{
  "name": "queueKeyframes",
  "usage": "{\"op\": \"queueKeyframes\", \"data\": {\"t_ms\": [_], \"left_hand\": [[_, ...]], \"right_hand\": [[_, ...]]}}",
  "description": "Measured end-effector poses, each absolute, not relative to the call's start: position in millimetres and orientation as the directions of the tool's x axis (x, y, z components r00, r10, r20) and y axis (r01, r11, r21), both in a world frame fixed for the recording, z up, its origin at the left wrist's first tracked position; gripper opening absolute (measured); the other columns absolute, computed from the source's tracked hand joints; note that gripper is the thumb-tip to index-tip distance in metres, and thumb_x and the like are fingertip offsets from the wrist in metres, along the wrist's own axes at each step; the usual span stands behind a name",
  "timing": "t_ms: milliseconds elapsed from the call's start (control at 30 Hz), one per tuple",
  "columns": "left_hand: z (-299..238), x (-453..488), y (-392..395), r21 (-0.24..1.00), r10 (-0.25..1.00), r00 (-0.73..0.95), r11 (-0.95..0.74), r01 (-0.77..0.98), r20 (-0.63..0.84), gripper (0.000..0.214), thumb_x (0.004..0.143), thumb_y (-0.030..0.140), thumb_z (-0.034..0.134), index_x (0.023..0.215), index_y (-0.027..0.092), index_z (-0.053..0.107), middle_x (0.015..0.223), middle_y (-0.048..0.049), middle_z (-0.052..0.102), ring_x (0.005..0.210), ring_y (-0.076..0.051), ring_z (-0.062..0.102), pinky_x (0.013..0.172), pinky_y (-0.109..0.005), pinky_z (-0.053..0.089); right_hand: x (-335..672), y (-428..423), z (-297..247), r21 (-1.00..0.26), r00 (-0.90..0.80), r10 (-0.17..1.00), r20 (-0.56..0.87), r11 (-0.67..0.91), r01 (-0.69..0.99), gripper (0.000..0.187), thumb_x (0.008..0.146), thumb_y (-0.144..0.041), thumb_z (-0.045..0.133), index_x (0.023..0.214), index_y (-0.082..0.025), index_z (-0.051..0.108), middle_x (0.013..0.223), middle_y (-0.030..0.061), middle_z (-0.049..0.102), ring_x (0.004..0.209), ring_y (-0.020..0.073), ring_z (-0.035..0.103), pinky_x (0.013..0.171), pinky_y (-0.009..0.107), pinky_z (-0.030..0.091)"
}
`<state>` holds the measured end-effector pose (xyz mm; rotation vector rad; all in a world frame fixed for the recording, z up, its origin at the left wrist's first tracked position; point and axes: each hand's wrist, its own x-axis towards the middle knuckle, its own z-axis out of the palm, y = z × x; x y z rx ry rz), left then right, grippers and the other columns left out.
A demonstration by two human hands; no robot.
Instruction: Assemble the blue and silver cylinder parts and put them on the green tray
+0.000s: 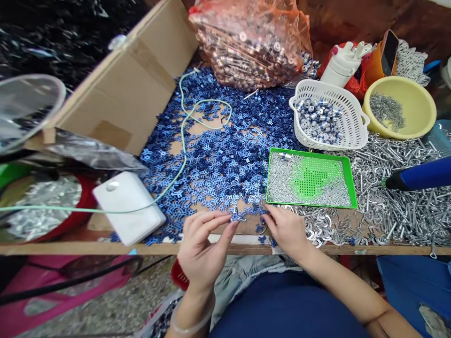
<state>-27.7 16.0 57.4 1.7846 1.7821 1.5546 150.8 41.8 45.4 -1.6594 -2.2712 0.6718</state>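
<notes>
My left hand (202,246) is at the front of the table, its fingertips pinching a small blue three-armed metal piece (237,216). My right hand (287,230) rests just to the right, its fingertips at the edge of a green perforated tray (310,178) and among loose blue pieces. Whatever those fingertips hold, if anything, is too small to tell. A large spread of blue three-armed metal pieces (214,164) covers the board ahead of both hands. The tray's surface is mostly covered with tiny silver parts.
A white basket of metal cylinders (327,115) and a yellow bowl (400,107) stand at the back right, near a bulging orange bag of cylinders (250,47). Silver metal parts (394,206) lie heaped on the right, under a blue-handled tool (419,173). A cardboard box (120,89) stands at the left.
</notes>
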Motion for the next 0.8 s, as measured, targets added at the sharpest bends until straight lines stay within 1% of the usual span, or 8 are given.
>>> {"op": "queueKeyframes", "data": {"t_ms": [67, 167, 267, 433, 500, 600, 700, 800], "left_hand": [[57, -27, 14, 0.737, 0.817, -0.259, -0.267, 0.621, 0.515, 0.020, 0.071, 0.009, 0.072, 0.084, 0.023, 0.066, 0.079, -0.0008, 0.066, 0.077, -0.017, 0.057, 0.075, -0.037, 0.043], [56, -30, 11, 0.737, 0.816, -0.264, -0.263, 0.623, 0.514, 0.021, 0.071, 0.008, 0.072, 0.085, 0.023, 0.066, 0.080, -0.0012, 0.066, 0.077, -0.017, 0.057, 0.077, -0.038, 0.043], [54, -36, 8, 0.737, 0.811, -0.281, -0.248, 0.629, 0.512, 0.022, 0.071, 0.008, 0.072, 0.086, 0.023, 0.066, 0.080, -0.0013, 0.066, 0.077, -0.017, 0.057, 0.077, -0.038, 0.043], [48, -45, 5, 0.731, 0.808, -0.301, -0.217, 0.647, 0.506, 0.019, 0.071, 0.011, 0.072, 0.084, 0.023, 0.066, 0.079, -0.0010, 0.066, 0.077, -0.017, 0.058, 0.079, -0.039, 0.044], [46, -47, 4, 0.730, 0.811, -0.300, -0.211, 0.650, 0.502, 0.018, 0.071, 0.011, 0.072, 0.083, 0.023, 0.066, 0.079, -0.0010, 0.066, 0.076, -0.017, 0.058, 0.079, -0.038, 0.044], [45, -47, 2, 0.722, 0.812, -0.292, -0.213, 0.658, 0.505, 0.018, 0.071, 0.011, 0.072, 0.084, 0.023, 0.067, 0.078, -0.0010, 0.066, 0.076, -0.017, 0.058, 0.077, -0.037, 0.044], [44, -48, -2, 0.725, 0.811, -0.301, -0.204, 0.658, 0.501, 0.018, 0.072, 0.012, 0.072, 0.085, 0.023, 0.067, 0.079, -0.0010, 0.066, 0.076, -0.017, 0.058, 0.077, -0.036, 0.045], [44, -49, -5, 0.732, 0.815, -0.309, -0.192, 0.654, 0.490, 0.016, 0.072, 0.014, 0.072, 0.084, 0.024, 0.067, 0.078, -0.0008, 0.066, 0.077, -0.017, 0.058, 0.077, -0.036, 0.045]], "right_hand": [[145, 44, 44, -0.481, -0.319, 0.941, -0.115, 0.228, 0.846, 0.028, 0.090, -0.027, 0.049, 0.112, -0.020, 0.063, 0.082, 0.0083, 0.072, 0.072, 0.0187, 0.065, 0.062, 0.026, 0.044], [147, 46, 44, -0.493, -0.340, 0.933, -0.122, 0.240, 0.837, 0.025, 0.089, -0.024, 0.048, 0.108, -0.023, 0.065, 0.085, 0.0070, 0.073, 0.074, 0.0186, 0.066, 0.064, 0.026, 0.045], [157, 46, 48, -0.514, -0.368, 0.920, -0.134, 0.253, 0.819, 0.020, 0.087, -0.023, 0.052, 0.100, -0.025, 0.067, 0.085, 0.0037, 0.073, 0.075, 0.0183, 0.067, 0.066, 0.026, 0.045], [159, 45, 55, -0.529, -0.394, 0.912, -0.111, 0.282, 0.801, 0.019, 0.089, -0.025, 0.050, 0.098, -0.024, 0.067, 0.086, 0.0031, 0.072, 0.078, 0.0179, 0.065, 0.069, 0.028, 0.045], [149, 46, 58, -0.485, -0.432, 0.900, -0.057, 0.353, 0.800, 0.020, 0.090, -0.025, 0.048, 0.097, -0.023, 0.066, 0.085, 0.0042, 0.069, 0.080, 0.0185, 0.061, 0.069, 0.029, 0.044], [125, 52, 61, -0.341, -0.523, 0.852, -0.001, 0.492, 0.801, 0.021, 0.091, -0.020, 0.045, 0.098, -0.022, 0.065, 0.089, 0.0058, 0.065, 0.082, 0.0198, 0.055, 0.070, 0.031, 0.043], [101, 62, 63, -0.271, -0.576, 0.815, -0.062, 0.541, 0.796, 0.020, 0.089, -0.014, 0.046, 0.099, -0.019, 0.063, 0.094, 0.0082, 0.063, 0.085, 0.0212, 0.052, 0.072, 0.033, 0.043], [89, 71, 63, -0.283, -0.563, 0.819, -0.111, 0.517, 0.808, 0.016, 0.086, -0.010, 0.048, 0.087, -0.015, 0.064, 0.089, 0.0103, 0.063, 0.083, 0.0228, 0.052, 0.071, 0.035, 0.042]]}}
